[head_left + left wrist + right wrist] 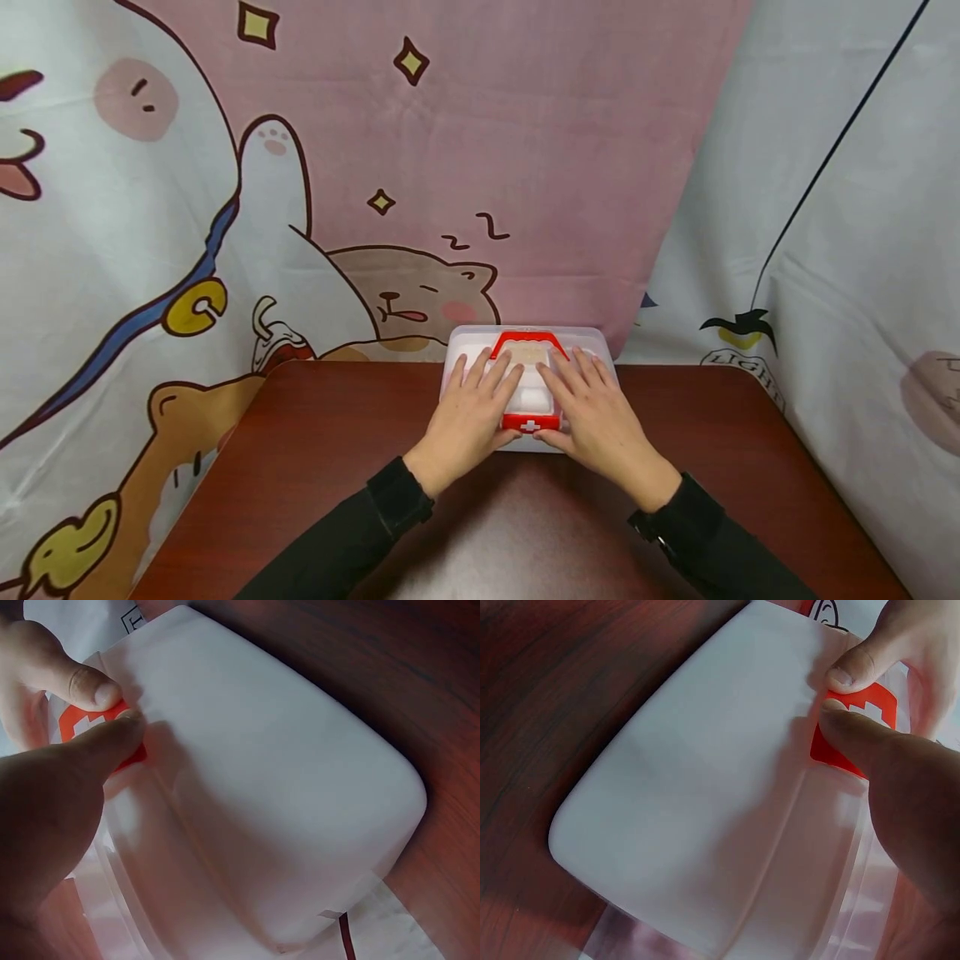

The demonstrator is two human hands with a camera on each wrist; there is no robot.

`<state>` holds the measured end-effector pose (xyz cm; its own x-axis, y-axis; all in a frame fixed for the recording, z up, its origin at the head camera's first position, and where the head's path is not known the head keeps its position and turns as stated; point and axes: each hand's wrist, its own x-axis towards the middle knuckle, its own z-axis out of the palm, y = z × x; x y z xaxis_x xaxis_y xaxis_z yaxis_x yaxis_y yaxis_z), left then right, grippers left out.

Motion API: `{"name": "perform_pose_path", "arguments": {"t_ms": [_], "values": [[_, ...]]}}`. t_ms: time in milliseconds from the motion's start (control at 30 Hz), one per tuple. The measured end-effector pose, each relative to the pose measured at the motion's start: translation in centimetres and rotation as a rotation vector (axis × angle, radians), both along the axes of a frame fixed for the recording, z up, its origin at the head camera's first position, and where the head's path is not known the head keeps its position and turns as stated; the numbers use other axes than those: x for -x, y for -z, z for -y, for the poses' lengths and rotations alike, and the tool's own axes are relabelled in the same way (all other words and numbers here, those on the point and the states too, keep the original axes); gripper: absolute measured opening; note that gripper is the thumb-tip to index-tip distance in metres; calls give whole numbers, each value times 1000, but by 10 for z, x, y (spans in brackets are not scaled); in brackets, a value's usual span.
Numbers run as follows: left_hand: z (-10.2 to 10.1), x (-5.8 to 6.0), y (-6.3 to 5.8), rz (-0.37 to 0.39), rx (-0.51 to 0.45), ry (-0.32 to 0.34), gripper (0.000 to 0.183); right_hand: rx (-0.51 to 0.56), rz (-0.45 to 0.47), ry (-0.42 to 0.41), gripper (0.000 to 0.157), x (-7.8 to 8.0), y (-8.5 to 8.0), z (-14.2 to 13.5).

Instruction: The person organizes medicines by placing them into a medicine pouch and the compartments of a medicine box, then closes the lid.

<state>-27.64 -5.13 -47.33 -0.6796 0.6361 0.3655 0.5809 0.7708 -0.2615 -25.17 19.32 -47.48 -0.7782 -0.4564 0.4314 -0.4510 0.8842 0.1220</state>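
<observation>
A white first-aid box point(534, 400) with a translucent lid lies at the far edge of the table. A red handle point(528, 336) is on its far side, and a red latch point(530, 422) with a white cross is on its near side. My left hand point(467, 412) rests on the left part of the lid, its fingers straight and spread. On the right part lies my right hand point(602, 421), spread the same way. In the left wrist view, both thumb tips press at the edge of the latch point(138, 754), close together.
The brown wooden table point(337, 467) extends to the left, right and front of the box. Right behind it hangs a cloth point(570, 167) with cartoon animals, and its lower part meets the table's back edge.
</observation>
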Motion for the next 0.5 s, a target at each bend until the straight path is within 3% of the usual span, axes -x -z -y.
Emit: {"name": "perform_pose_path", "arguments": {"t_ms": [267, 400, 500], "values": [[0, 3, 4, 1, -2, 3, 103, 0, -3, -4, 106, 3, 3, -1], [-1, 6, 6, 29, -26, 26, 104, 21, 53, 4, 105, 3, 1, -4], [-1, 7, 5, 63, -70, 59, 103, 112, 129, -4, 95, 0, -7, -6]]}}
